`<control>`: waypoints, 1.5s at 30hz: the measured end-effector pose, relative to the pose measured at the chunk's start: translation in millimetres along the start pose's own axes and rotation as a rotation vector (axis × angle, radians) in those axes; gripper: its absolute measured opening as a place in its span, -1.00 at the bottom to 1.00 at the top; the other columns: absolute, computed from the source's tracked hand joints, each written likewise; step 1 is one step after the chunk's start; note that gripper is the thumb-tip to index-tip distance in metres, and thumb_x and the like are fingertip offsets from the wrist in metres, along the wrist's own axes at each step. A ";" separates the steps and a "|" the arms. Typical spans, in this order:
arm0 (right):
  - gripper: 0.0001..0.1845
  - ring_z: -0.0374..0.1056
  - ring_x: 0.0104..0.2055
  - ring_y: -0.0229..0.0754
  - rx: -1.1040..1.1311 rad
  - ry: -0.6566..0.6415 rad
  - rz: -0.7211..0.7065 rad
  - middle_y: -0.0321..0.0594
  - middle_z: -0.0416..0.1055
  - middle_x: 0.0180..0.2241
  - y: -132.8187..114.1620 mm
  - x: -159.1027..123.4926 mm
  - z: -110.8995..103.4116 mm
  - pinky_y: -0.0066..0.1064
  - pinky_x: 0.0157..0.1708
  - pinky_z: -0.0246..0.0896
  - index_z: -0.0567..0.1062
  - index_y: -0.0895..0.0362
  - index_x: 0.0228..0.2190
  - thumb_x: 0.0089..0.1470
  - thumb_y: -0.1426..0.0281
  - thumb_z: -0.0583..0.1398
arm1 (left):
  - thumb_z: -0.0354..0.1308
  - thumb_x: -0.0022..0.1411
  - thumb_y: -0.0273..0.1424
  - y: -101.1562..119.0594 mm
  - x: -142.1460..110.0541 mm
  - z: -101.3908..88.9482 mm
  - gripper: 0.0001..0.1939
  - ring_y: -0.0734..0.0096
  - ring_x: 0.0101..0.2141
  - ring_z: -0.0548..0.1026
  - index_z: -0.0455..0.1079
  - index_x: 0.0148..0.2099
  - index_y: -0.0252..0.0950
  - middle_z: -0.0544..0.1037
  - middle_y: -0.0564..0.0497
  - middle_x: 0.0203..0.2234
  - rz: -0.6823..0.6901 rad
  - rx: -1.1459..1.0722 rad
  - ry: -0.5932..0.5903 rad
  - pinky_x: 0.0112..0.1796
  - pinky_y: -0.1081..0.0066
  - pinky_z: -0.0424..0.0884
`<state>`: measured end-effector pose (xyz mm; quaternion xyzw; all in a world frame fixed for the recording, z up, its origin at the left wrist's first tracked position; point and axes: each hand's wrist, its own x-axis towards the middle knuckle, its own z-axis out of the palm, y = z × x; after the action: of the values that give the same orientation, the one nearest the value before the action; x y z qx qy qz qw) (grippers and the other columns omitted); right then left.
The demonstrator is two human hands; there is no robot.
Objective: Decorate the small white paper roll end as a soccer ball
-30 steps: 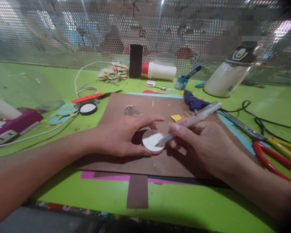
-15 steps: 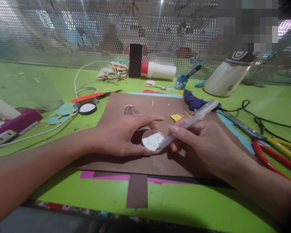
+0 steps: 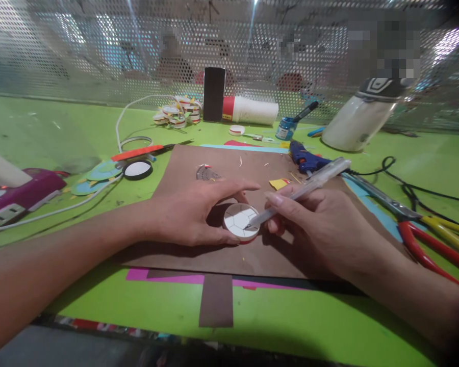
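Observation:
A small white disc (image 3: 237,218) with a red lower edge lies on the brown paper sheet (image 3: 199,259). Thin dark lines divide its top into soccer-ball panels. My left hand (image 3: 193,211) curves around its left side, thumb against the near rim and forefinger stretched out beyond the far side. Between the thumb and fingers of my right hand (image 3: 306,216) is a clear-barrelled pen (image 3: 298,192). Its tip meets the disc's top, right of the middle. Just past my left hand sits a grey, fan-shaped piece (image 3: 207,173), and a yellow scrap (image 3: 278,184) lies near my right fingers.
At right are a blue glue gun (image 3: 308,160) with a black cord and large scissors (image 3: 413,232) with red and yellow handles. Behind stand a phone (image 3: 214,94), a blue paint jar (image 3: 286,129) and a white bottle (image 3: 350,122). A purple power strip (image 3: 26,196) sits left.
The pen tip has shifted slightly up the disc, away from the near edge, and the pen leans a little lower to the right. My left hand has stayed in place.

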<state>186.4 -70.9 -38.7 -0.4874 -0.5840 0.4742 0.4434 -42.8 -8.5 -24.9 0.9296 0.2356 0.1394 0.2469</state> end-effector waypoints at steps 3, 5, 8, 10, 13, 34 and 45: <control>-0.56 0.36 -0.53 -0.34 -0.034 -0.025 -0.014 -0.30 0.47 -0.60 -2.2 0.1 -0.6 -0.51 -0.48 0.27 0.55 0.12 -0.61 0.22 0.15 0.30 | 0.28 0.28 -0.21 0.2 0.6 0.1 -0.28 0.25 0.06 0.52 0.14 0.39 -0.19 0.55 -0.01 0.11 0.002 0.005 0.000 0.06 0.35 0.36; -0.56 0.35 -0.55 -0.35 -0.061 -0.044 -0.030 -0.31 0.46 -0.61 -2.9 -0.1 -1.2 -0.52 -0.51 0.25 0.55 0.12 -0.62 0.23 0.17 0.29 | 0.29 0.26 -0.21 -0.1 1.1 0.1 -0.27 0.23 0.07 0.51 0.14 0.39 -0.18 0.54 -0.01 0.11 0.001 0.007 0.000 0.06 0.34 0.36; -0.56 0.33 -0.58 -0.36 -0.078 -0.054 -0.039 -0.33 0.45 -0.62 -3.0 -0.8 -1.8 -0.53 -0.56 0.21 0.55 0.10 -0.62 0.24 0.19 0.28 | 0.29 0.25 -0.21 -0.5 1.2 -0.1 -0.25 0.21 0.07 0.51 0.13 0.40 -0.15 0.54 0.00 0.12 -0.010 0.011 -0.007 0.06 0.33 0.36; -0.57 0.33 -0.58 -0.36 -0.076 -0.056 -0.031 -0.33 0.46 -0.62 -3.1 -1.1 -1.9 -0.53 -0.58 0.20 0.55 0.10 -0.61 0.24 0.19 0.28 | 0.29 0.25 -0.22 -0.4 1.0 -0.5 -0.25 0.21 0.08 0.51 0.12 0.40 -0.15 0.54 -0.01 0.12 -0.015 0.011 -0.011 0.06 0.33 0.36; -0.58 0.35 -0.58 -0.35 -0.054 -0.065 -0.032 -0.33 0.46 -0.63 -4.0 -1.2 -1.5 -0.52 -0.56 0.24 0.55 0.10 -0.62 0.22 0.19 0.29 | 0.28 0.25 -0.24 0.1 0.7 -1.0 -0.25 0.22 0.08 0.50 0.11 0.41 -0.16 0.53 -0.01 0.13 -0.018 0.015 -0.017 0.07 0.33 0.35; -0.72 0.42 -0.43 -0.24 0.184 0.311 -0.048 -0.32 0.49 -0.49 -11.1 6.6 -7.1 -0.39 -0.41 0.45 0.58 0.06 -0.27 0.13 0.12 0.35 | 0.24 0.30 -0.18 4.8 -2.6 -3.9 -0.31 0.10 0.14 0.49 0.15 0.40 -0.14 0.47 -0.09 0.23 0.018 0.044 -0.001 0.09 0.23 0.42; -0.74 0.54 -0.31 -0.17 -0.152 0.259 -0.144 -0.24 0.62 -0.34 -2.5 5.0 -8.8 -0.36 -0.27 0.45 0.58 0.08 -0.19 0.17 0.18 0.32 | 0.38 0.15 -0.22 -1.2 -1.1 1.5 -0.21 0.06 0.20 0.43 0.17 0.35 -0.18 0.45 -0.15 0.22 0.007 -0.043 0.012 0.22 0.10 0.32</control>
<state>194.0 -65.1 -34.5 -0.5334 -0.5896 0.3288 0.5098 -43.6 -8.7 -27.0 0.9240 0.2308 0.1508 0.2649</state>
